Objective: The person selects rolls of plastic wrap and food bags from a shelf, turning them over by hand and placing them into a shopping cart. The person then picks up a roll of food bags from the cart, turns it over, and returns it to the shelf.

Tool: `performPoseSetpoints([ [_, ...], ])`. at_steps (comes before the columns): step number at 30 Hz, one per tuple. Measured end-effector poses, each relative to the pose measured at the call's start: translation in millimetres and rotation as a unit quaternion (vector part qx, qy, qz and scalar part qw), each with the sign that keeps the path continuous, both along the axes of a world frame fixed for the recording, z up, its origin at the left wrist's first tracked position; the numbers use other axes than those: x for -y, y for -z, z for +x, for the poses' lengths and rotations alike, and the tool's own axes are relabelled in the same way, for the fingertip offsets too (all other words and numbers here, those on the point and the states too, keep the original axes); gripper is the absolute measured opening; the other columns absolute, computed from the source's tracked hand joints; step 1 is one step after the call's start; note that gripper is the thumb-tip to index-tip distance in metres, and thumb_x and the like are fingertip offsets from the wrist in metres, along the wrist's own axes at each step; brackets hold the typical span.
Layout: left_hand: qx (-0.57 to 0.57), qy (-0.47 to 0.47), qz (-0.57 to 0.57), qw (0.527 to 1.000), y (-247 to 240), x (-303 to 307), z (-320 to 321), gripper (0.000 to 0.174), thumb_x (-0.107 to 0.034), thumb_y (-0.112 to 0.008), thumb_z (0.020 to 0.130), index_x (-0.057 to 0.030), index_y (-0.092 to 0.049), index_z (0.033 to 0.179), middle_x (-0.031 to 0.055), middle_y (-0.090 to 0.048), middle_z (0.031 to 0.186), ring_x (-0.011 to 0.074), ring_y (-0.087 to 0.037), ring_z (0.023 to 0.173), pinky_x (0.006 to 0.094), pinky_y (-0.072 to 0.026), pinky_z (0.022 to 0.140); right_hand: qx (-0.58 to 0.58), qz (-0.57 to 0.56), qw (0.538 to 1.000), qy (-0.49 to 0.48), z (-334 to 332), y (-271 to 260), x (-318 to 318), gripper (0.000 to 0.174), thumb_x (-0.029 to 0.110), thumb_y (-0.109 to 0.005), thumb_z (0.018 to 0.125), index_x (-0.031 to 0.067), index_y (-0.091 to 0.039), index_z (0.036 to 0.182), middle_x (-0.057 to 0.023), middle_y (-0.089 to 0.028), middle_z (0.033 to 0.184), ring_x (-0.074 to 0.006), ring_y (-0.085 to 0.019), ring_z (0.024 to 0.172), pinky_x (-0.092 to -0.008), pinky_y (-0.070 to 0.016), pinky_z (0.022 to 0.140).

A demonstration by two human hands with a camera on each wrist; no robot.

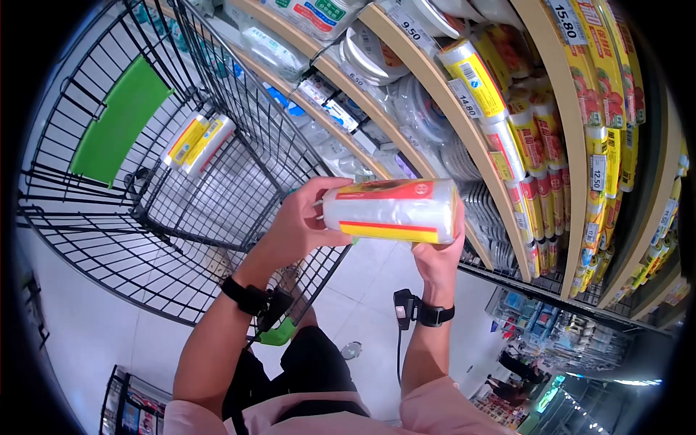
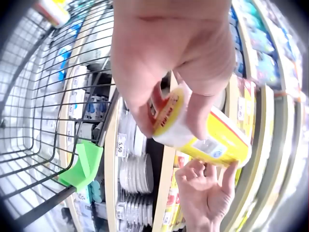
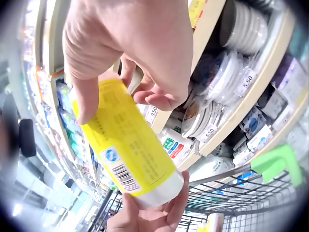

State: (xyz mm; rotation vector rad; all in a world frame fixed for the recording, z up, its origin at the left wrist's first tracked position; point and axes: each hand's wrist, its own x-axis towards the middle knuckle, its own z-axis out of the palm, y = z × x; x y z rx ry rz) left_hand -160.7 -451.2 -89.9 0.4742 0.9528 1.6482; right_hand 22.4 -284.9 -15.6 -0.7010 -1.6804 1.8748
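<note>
A plastic-wrapped roll (image 1: 391, 210) with red and yellow labels is held in the air between both hands, beside the cart. My left hand (image 1: 293, 225) grips its left end, fingers and thumb curled round it. At the other end, my right hand (image 1: 442, 250) pinches the roll between thumb and fingers. The left wrist view shows the roll (image 2: 227, 140) tilted, its end between left thumb and fingers. In the right wrist view a yellow label with a barcode (image 3: 126, 176) faces the camera.
The wire cart (image 1: 94, 268) with a green panel (image 1: 119, 123) stands at the left; similar rolls (image 1: 197, 143) lie inside. Shelves (image 1: 428, 80) of wrapped rolls, plates and bowls with price tags run along the right. A person's legs in black (image 1: 319, 366) are below.
</note>
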Motion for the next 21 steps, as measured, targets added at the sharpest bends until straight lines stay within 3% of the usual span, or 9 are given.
performPoseSetpoints([
  [2,0.095,0.025,0.061,0.993,14.8,1.1,1.5,0.087,0.0,-0.079,0.079,-0.0049,-0.033,0.153,0.0118,-0.053,0.143,0.0245,-0.052,0.134,0.0409,-0.0473,0.108,0.016,0.004,1.0,-0.026,-7.0,-8.4,7.1,0.11,0.009,-0.097,0.062,0.0017,-0.033,0.151,-0.011,-0.053,0.14,-0.0232,-0.054,0.13,-0.0409,-0.0454,0.11],
  [5,0.331,0.058,0.133,0.932,19.5,2.2,9.0,0.077,-0.008,-0.077,0.086,-0.0038,-0.038,0.151,0.0116,-0.049,0.146,0.0238,-0.051,0.132,0.0429,-0.0468,0.107,0.03,-0.024,0.998,-0.051,-15.6,-14.7,14.7,0.108,0.0,-0.096,0.061,0.0031,-0.034,0.149,-0.0099,-0.051,0.142,-0.0222,-0.05,0.133,-0.0414,-0.0421,0.113],
  [6,0.336,0.078,0.145,0.927,28.0,3.7,11.3,0.072,-0.021,-0.072,0.093,-0.0049,-0.035,0.153,0.0111,-0.046,0.149,0.0255,-0.051,0.133,0.0471,-0.0459,0.106,0.028,-0.039,0.997,-0.056,-18.7,-15.2,16.9,0.106,0.0,-0.095,0.062,0.0033,-0.034,0.149,-0.0098,-0.051,0.142,-0.0221,-0.05,0.134,-0.0416,-0.0418,0.113],
  [9,0.383,0.101,0.168,0.902,37.2,6.5,19.8,0.065,-0.026,-0.065,0.097,-0.0051,-0.036,0.151,0.01,-0.048,0.148,0.0268,-0.052,0.132,0.0482,-0.0457,0.106,0.044,-0.046,0.995,-0.076,-17.1,-5.1,11.9,0.1,-0.004,-0.091,0.066,0.004,-0.035,0.149,-0.009,-0.054,0.14,-0.0221,-0.053,0.131,-0.042,-0.043,0.112],
  [11,0.369,0.101,0.122,0.916,37.5,6.2,20.8,0.065,-0.033,-0.064,0.097,-0.0079,-0.038,0.15,0.0091,-0.051,0.146,0.0271,-0.053,0.13,0.0482,-0.0481,0.102,0.06,-0.054,0.994,-0.077,-16.3,-1.0,13.4,0.098,-0.004,-0.091,0.067,0.0039,-0.037,0.148,-0.0088,-0.056,0.137,-0.0223,-0.055,0.129,-0.042,-0.0437,0.111],
  [15,0.283,0.034,0.073,0.956,22.4,-5.6,21.8,0.06,-0.036,-0.058,0.1,-0.0093,-0.04,0.149,0.0106,-0.054,0.142,0.0262,-0.056,0.127,0.0426,-0.0506,0.097,-0.008,-0.138,0.99,-0.033,-5.3,20.8,8.8,0.084,0.023,-0.091,0.076,0.0028,-0.044,0.144,-0.0111,-0.059,0.136,-0.0242,-0.059,0.125,-0.0422,-0.0473,0.105],
  [19,0.175,-0.026,0.001,0.984,1.1,-7.6,13.8,0.058,-0.04,-0.043,0.107,-0.0069,-0.034,0.153,0.0146,-0.053,0.141,0.0225,-0.061,0.112,0.0375,-0.0504,0.09,-0.046,-0.213,0.976,0.021,-9.2,20.8,5.9,0.062,0.025,-0.077,0.091,0.0053,-0.046,0.141,-0.0089,-0.06,0.133,-0.0223,-0.06,0.119,-0.0364,-0.0491,0.096],
  [20,0.223,-0.05,0.071,0.971,-3.6,-6.8,13.4,0.058,-0.041,-0.038,0.109,-0.0062,-0.03,0.155,0.0151,-0.052,0.14,0.0212,-0.062,0.103,0.0359,-0.0495,0.088,-0.072,-0.228,0.97,0.036,-12.8,18.0,2.2,0.059,0.027,-0.074,0.093,0.0063,-0.047,0.141,-0.0086,-0.06,0.132,-0.0221,-0.061,0.117,-0.0355,-0.0493,0.093],
  [21,0.211,-0.054,0.059,0.974,-8.1,-6.3,10.5,0.059,-0.041,-0.038,0.109,-0.0061,-0.03,0.155,0.0156,-0.052,0.139,0.0214,-0.061,0.102,0.0356,-0.0493,0.087,-0.096,-0.243,0.964,0.052,-17.3,13.5,-1.9,0.055,0.029,-0.072,0.095,0.0073,-0.048,0.14,-0.0083,-0.061,0.132,-0.0218,-0.061,0.114,-0.0346,-0.0495,0.089],
])
